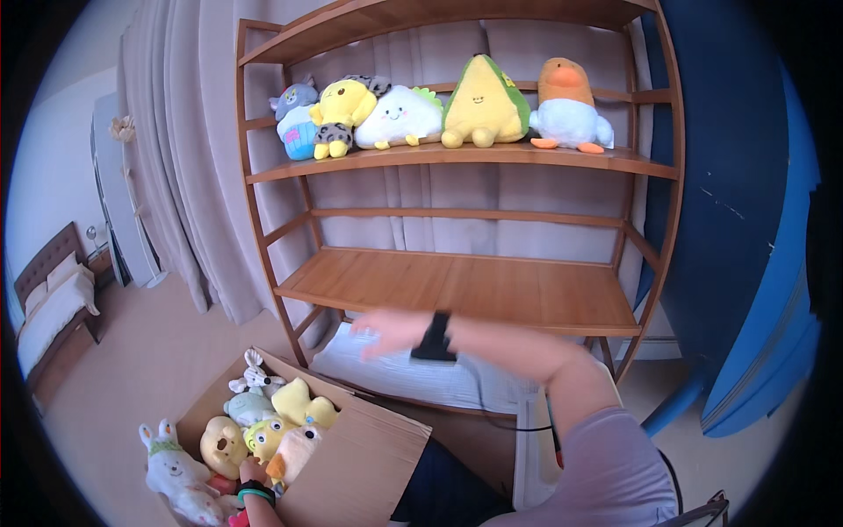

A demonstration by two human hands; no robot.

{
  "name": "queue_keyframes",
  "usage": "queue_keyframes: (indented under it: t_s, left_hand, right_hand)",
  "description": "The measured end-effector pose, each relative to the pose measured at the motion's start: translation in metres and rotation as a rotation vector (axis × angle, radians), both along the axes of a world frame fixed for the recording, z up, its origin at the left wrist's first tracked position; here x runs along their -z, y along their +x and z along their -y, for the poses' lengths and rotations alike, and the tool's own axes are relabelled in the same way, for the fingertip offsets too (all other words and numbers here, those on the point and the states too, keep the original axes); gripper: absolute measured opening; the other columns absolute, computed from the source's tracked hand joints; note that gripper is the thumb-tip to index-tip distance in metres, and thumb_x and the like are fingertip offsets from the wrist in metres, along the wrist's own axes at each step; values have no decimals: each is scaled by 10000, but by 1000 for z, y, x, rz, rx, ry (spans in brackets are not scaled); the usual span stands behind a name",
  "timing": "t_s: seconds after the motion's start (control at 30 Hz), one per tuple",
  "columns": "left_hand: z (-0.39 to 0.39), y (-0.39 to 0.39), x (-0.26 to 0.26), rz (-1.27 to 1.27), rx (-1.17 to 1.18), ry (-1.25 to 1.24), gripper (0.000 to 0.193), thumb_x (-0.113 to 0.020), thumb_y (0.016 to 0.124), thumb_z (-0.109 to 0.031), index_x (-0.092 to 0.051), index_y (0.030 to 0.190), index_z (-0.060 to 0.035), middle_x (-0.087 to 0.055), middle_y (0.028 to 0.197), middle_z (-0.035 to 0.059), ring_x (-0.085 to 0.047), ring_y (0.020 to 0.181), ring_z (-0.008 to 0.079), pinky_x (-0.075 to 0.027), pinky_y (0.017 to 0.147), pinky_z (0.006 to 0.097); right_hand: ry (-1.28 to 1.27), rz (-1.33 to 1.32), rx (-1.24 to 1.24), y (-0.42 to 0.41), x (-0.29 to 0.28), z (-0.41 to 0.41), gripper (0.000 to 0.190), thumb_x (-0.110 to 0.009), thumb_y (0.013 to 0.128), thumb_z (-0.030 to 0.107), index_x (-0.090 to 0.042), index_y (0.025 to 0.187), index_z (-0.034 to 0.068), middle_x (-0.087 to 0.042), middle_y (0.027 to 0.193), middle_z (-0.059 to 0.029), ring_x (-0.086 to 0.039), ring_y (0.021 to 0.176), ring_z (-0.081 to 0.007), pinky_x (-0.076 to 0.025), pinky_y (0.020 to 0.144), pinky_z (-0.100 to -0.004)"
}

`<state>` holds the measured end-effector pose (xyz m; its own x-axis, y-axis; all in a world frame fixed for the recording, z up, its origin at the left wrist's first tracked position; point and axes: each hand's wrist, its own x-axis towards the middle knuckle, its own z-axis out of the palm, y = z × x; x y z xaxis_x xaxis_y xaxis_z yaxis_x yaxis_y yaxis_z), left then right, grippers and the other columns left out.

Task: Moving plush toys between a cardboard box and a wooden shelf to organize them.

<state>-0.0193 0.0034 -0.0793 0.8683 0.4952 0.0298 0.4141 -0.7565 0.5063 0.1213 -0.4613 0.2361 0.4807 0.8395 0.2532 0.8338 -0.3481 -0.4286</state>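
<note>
My left hand reaches down among the plush toys in an open cardboard box; its fingers are partly hidden. Around it lie a yellow bear-like plush, a yellow plush with big round eyes, a pale plush with an orange part and a white rabbit-eared plush. My right hand, blurred, is in the air before the wooden rack's lower shelf, with nothing seen in it. A black band is on that wrist. Several plush toys, among them an avocado-like one, sit on the shelf above.
A white cloth-like cover lies on the rack's bottom level. A dark cable runs beside a white-framed object. Large blue boards stand at right. Long curtains hang at left, and a bed stands beyond.
</note>
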Motion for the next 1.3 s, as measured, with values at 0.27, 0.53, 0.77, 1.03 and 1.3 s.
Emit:
queue_keyframes:
  t_s: [0.27, 0.53, 0.77, 1.03, 1.3]
  left_hand:
    - [-10, 0, 18, -122, 203, 64, 283, -677, 686, -214, -673, 913, -45, -632, 884, 218, -615, 870, 323, -485, 782, 369]
    - [13, -9, -8, -127, 140, 37, 307, -687, 692, -250, -670, 917, -43, -632, 892, 219, -620, 871, 315, -488, 776, 367]
    - [6, -9, 9, -78, 150, 40, 278, -680, 696, -227, -662, 904, -43, -637, 879, 208, -616, 870, 323, -483, 774, 375]
    - [24, -9, -11, -112, 167, 30, 243, -643, 689, -129, -659, 923, -64, -630, 944, 190, -598, 919, 319, -472, 814, 368]
    - [27, -12, -12, -179, 188, 52, 241, -557, 694, -78, -667, 908, -85, -630, 948, 166, -600, 919, 305, -468, 831, 382]
  right_hand:
    - [203, 797, 1216, -8, -229, 186, 329, -581, 781, 267, -608, 971, -1, -639, 876, -181, -618, 819, -307, -489, 714, -358]
    - [-3, 473, 1715, -31, -237, 290, 522, -693, 691, 326, -577, 1119, 51, -594, 1114, -142, -562, 1036, -251, -436, 880, -340]
    - [-47, 411, 1649, -17, -243, 276, 423, -675, 681, 284, -596, 1001, 19, -613, 963, -127, -580, 869, -217, -447, 764, -308]
    - [462, 248, 1487, -9, -265, 287, 266, -475, 807, 216, -604, 783, -16, -618, 693, -99, -589, 559, -166, -473, 485, -308]
    - [1170, 609, 749, -51, -278, 183, 90, -487, 821, 87, -465, 762, 22, -607, 704, -101, -606, 595, -140, -506, 549, -249]
